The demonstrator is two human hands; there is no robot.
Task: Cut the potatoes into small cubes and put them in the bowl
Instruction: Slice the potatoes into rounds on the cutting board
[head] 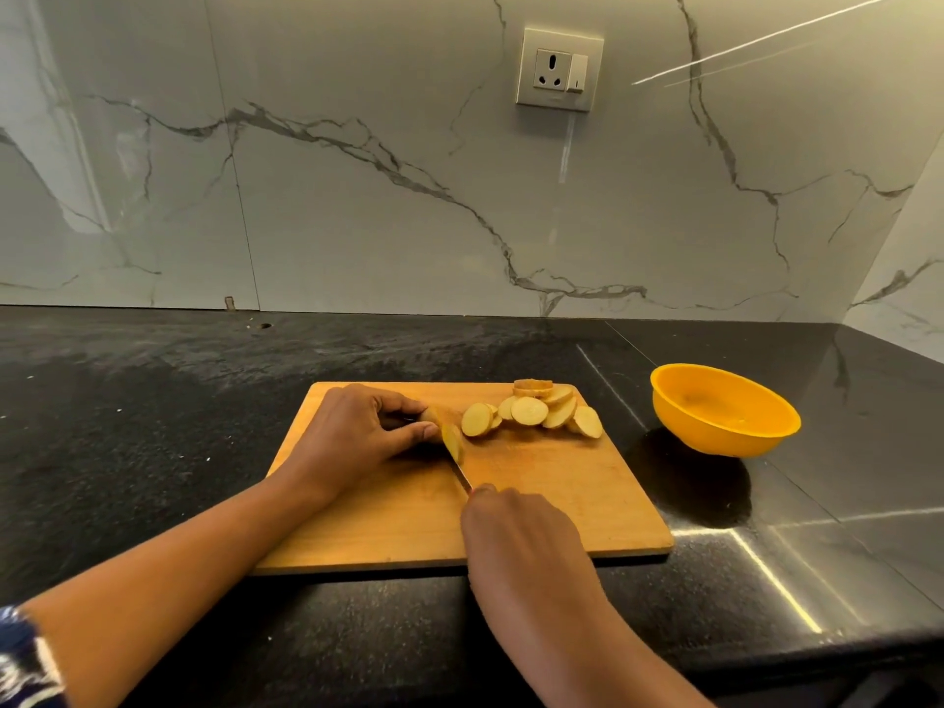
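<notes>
A wooden cutting board (536, 498) lies on the black counter. My left hand (352, 436) pinches the remaining end of a potato (434, 416) near the board's far middle. My right hand (516, 528) grips a knife (459, 470) whose blade runs up to the potato, with a fresh slice (452, 442) leaning against it. The handle is hidden inside my fist. Several round potato slices (531, 411) lie in a loose row at the board's far right. A yellow bowl (723, 408) stands to the right of the board and looks empty.
The black stone counter (153, 426) stretches left and behind the board. A marble wall with a power socket (559, 69) rises at the back, and another wall closes the right side. The counter's front edge (817, 651) runs near the bottom right.
</notes>
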